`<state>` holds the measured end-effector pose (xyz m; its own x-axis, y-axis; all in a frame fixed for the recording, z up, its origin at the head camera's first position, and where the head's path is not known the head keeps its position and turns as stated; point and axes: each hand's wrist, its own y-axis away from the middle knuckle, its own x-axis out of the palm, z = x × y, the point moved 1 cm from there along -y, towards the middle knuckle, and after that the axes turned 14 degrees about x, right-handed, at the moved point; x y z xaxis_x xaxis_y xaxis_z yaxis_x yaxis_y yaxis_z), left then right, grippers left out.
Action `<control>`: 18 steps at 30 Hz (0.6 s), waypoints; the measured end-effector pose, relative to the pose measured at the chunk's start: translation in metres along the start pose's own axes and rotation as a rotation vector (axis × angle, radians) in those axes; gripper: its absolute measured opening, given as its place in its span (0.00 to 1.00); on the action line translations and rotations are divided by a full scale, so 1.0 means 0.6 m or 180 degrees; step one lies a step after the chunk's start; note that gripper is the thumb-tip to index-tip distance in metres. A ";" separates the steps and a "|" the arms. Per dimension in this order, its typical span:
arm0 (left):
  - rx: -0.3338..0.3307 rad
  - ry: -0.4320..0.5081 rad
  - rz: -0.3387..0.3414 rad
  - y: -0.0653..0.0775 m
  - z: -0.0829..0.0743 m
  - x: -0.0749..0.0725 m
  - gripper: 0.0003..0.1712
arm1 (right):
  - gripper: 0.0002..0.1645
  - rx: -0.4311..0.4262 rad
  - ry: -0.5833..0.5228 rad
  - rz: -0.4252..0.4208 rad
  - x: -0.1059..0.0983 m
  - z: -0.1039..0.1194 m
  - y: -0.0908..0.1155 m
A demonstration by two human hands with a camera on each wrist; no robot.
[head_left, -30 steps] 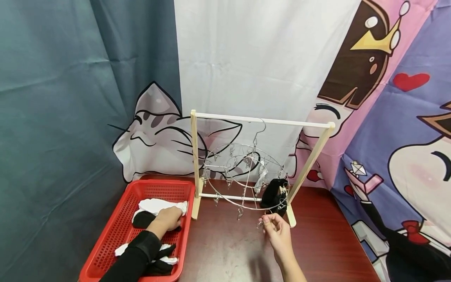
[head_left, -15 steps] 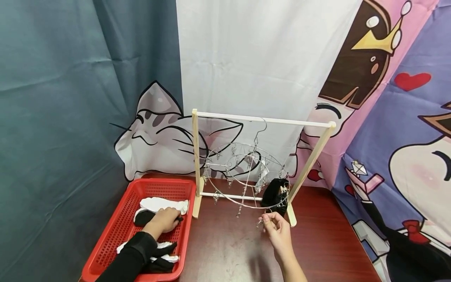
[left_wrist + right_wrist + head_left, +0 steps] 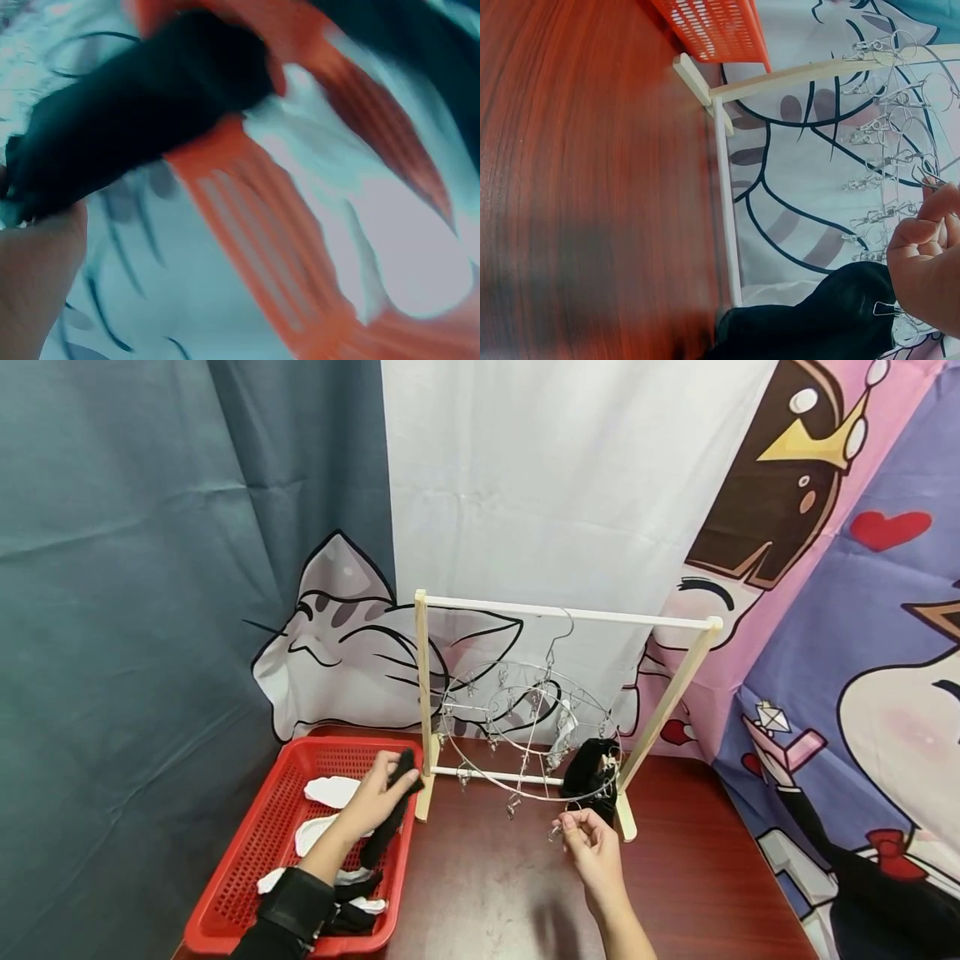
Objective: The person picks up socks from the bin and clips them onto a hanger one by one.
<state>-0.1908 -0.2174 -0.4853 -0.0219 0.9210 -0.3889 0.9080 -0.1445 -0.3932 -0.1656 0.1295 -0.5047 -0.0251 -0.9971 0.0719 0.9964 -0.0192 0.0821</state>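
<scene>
In the head view my left hand (image 3: 375, 797) holds a black sock (image 3: 384, 839) by its upper end, over the right side of the red basket (image 3: 197, 927). The left wrist view shows this black sock (image 3: 142, 112) blurred, gripped at one end. My right hand (image 3: 596, 856) pinches a metal clip (image 3: 555, 833) at the near edge of the round wire hanger (image 3: 551, 798). From the hanger, a black sock (image 3: 587, 768) and a white sock (image 3: 564, 735) hang on the right side. In the right wrist view, my right hand (image 3: 930, 255) has its fingers curled at the clip.
White socks (image 3: 330, 791) and black socks (image 3: 352, 920) lie in the basket. A wooden rack (image 3: 423, 685) with a white top bar (image 3: 495, 607) carries the hanger on the reddish-brown table (image 3: 697, 860). Printed curtains stand behind.
My left hand has risen from the basket's contents toward its right rim, lifting the black sock. My right hand stays at the clip, nearly unmoved.
</scene>
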 end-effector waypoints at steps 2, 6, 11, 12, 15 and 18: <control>0.0125 0.0113 0.0114 0.001 -0.024 0.026 0.13 | 0.15 -0.0024 -0.0010 -0.0002 0.001 0.001 0.000; 0.0453 0.0056 0.0270 0.009 -0.065 0.079 0.08 | 0.15 -0.0093 -0.0038 -0.0013 0.005 0.003 0.002; 0.0319 0.0165 0.0120 0.027 -0.093 0.149 0.07 | 0.13 -0.0250 -0.0095 -0.0072 0.013 0.006 0.009; 0.0220 0.0208 0.0046 0.031 -0.097 0.164 0.08 | 0.12 -0.0283 -0.0107 -0.0094 0.015 0.006 0.010; -0.0042 0.0427 -0.0270 0.039 -0.102 0.208 0.11 | 0.10 -0.0375 -0.0144 -0.0193 0.019 0.005 0.012; -0.0278 0.0860 -0.0612 0.043 -0.108 0.247 0.11 | 0.08 -0.0471 -0.0143 -0.0294 0.025 0.003 0.013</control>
<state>-0.1435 -0.0609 -0.4989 -0.0952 0.9926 -0.0752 0.9307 0.0620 -0.3605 -0.1581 0.1146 -0.5012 -0.1173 -0.9863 0.1156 0.9906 -0.1244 -0.0566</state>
